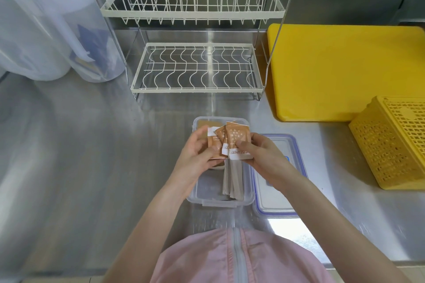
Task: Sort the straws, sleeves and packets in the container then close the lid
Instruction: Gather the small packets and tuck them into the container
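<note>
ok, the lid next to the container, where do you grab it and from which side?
Take the lid by its near short edge, coming from the right: it lies flat on the counter, its left edge sits close against the container, and the right hand covers its far end.

1. Orange-and-white packets (230, 141): at least three, fanned at frame centre; exact number unclear.
2. Hands: two, left hand (197, 149) and right hand (262, 156).
3. Clear container (249, 190): one.
4. Blue-rimmed lid (285, 190): one.
5. Grey-brown sleeves (233, 181): a bundle, uncountable.
6. Yellow basket (391, 145): one, right.
7. Yellow board (345, 71): one, upper right.
8. Two-tier wire rack (195, 30): one, top centre.
</note>
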A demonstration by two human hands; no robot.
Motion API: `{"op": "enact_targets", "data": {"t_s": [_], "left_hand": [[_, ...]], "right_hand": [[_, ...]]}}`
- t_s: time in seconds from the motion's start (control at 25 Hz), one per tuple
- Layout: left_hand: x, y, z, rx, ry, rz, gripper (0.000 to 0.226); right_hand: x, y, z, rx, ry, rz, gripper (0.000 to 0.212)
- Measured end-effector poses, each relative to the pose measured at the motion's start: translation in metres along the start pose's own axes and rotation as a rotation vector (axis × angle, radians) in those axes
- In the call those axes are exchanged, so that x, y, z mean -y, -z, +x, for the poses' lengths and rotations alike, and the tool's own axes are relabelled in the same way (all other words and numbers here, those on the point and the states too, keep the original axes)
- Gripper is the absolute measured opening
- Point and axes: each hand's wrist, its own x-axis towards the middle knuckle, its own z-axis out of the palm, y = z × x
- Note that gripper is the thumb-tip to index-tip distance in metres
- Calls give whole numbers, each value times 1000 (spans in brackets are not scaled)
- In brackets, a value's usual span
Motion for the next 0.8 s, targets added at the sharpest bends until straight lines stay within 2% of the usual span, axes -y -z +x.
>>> {"op": "enact_targets", "data": {"t_s": [0.16,0.36,0.68,0.8], "left_hand": [[-1,-1,2,17,50,0,23],[1,2,1,16,34,-37,27],[-2,10,4,3,76,27,23],[-4,15,4,40,11,240,26]], "right_hand": [[2,-12,-2,-49,97,-186,15],[0,-16,-2,-13,91,-117,23],[2,-6,-1,13,61,-217,24],[4,-3,-1,15,132,-261,21]]}}
